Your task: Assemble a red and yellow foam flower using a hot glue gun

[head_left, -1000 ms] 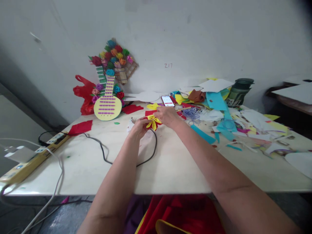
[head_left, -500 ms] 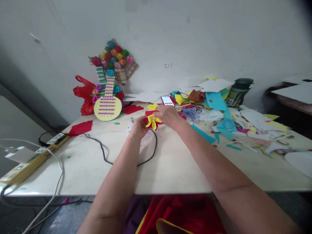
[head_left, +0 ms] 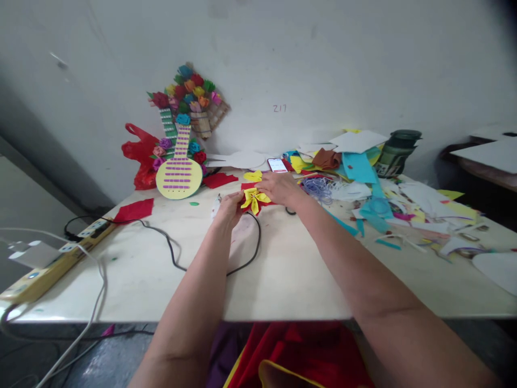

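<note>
A flower with yellow petals (head_left: 254, 200) over red ones lies between my two hands at the middle of the table. My left hand (head_left: 231, 209) is closed on its left edge, fingertips at the red material. From the right, my right hand (head_left: 279, 188) reaches over the flower's upper right side, fingers bent and pressed together on it. Just behind the flower is another yellow piece (head_left: 253, 175). A small white object (head_left: 216, 207) stands to the left of my left hand, partly hidden by it.
A yellow guitar-shaped craft (head_left: 179, 178) and paper flowers stand at the back left. A phone (head_left: 277, 165) lies behind my right hand. Scraps and a dark bottle (head_left: 398, 153) fill the right. A black cable (head_left: 172, 250) crosses the table near a power strip (head_left: 60, 269).
The flower is lower and flatter between my hands. My right hand has moved slightly up and flattened over it, and a dark ring shape now shows beneath my right wrist.
</note>
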`<state>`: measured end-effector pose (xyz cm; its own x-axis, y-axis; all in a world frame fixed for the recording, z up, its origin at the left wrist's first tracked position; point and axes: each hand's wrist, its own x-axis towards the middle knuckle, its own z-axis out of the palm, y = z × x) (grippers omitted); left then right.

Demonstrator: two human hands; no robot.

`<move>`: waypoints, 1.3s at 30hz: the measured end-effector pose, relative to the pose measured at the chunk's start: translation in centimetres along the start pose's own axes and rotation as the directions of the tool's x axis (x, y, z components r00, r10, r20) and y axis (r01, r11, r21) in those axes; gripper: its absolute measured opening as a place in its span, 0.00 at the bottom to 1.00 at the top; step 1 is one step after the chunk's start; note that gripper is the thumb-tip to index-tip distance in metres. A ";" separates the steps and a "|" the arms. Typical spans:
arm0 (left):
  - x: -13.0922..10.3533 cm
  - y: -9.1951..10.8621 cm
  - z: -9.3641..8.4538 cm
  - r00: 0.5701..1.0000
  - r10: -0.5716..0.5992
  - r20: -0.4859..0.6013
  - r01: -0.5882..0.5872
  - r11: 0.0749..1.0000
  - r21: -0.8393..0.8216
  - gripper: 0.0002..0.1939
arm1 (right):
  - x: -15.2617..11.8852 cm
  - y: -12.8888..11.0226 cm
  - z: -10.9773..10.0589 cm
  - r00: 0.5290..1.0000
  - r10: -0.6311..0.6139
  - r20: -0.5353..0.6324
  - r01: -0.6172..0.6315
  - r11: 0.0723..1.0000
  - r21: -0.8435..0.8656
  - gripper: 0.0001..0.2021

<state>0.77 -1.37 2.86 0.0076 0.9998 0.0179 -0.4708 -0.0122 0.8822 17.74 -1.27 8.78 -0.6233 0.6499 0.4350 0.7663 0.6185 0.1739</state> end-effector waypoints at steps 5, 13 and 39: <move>-0.3 0.1 0.0 0.998 0.031 0.055 -0.033 0.998 0.044 0.07 | 0.1 0.4 -0.1 0.996 0.056 0.065 -0.058 0.998 0.026 0.16; -0.7 0.4 0.1 0.994 0.042 0.105 -0.052 0.994 0.098 0.10 | 0.0 0.4 -0.3 0.990 0.077 0.119 -0.089 0.991 0.097 0.16; -0.9 0.3 0.6 0.991 0.031 0.133 -0.044 0.995 0.094 0.14 | 0.0 -0.4 0.2 0.999 0.037 0.026 -0.035 0.995 -0.090 0.16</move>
<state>1.11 -2.26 3.38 0.1108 0.9880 0.1076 -0.3855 -0.0571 0.9209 17.37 -1.45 8.54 -0.5980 0.6836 0.4184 0.7985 0.5532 0.2374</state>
